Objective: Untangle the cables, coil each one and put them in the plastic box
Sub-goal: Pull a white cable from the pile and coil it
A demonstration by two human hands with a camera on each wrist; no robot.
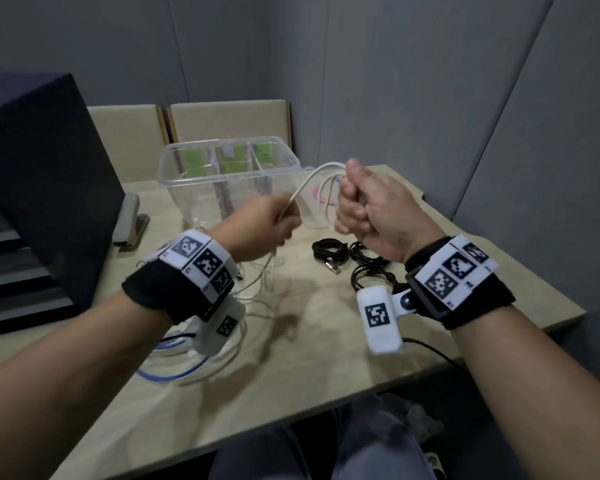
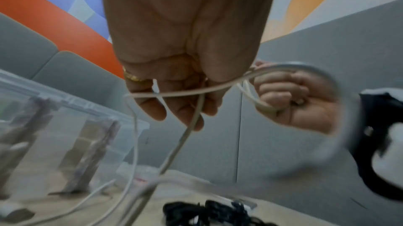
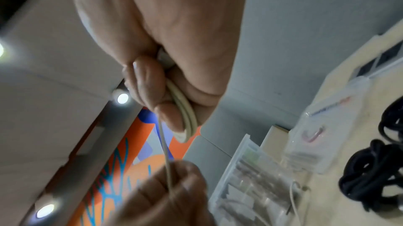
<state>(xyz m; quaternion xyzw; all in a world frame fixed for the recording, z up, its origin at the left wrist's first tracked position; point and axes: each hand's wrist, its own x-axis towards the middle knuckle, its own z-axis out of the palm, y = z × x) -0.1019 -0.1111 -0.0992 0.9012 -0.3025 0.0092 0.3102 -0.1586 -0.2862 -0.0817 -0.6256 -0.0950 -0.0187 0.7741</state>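
Note:
Both hands are raised above the table in front of the clear plastic box (image 1: 174, 174). My right hand (image 1: 364, 206) is fisted round several loops of a white cable (image 1: 317, 171), seen pressed under its thumb in the right wrist view (image 3: 185, 117). My left hand (image 1: 274, 220) pinches a free run of the same white cable (image 2: 185, 90), which arcs across to the right hand and also trails down to the table. Black coiled cables (image 1: 329, 252) lie on the table below the right hand. Loose white and blue cable loops (image 1: 184, 368) lie under my left wrist.
A dark laptop lid (image 1: 42, 188) stands at the left with a grey stapler (image 1: 129, 216) beside it. The box (image 3: 246, 174) has dividers and green-labelled items inside. A clear plastic bag (image 3: 331, 126) lies near it. The table edge (image 1: 291, 410) runs close to my lap.

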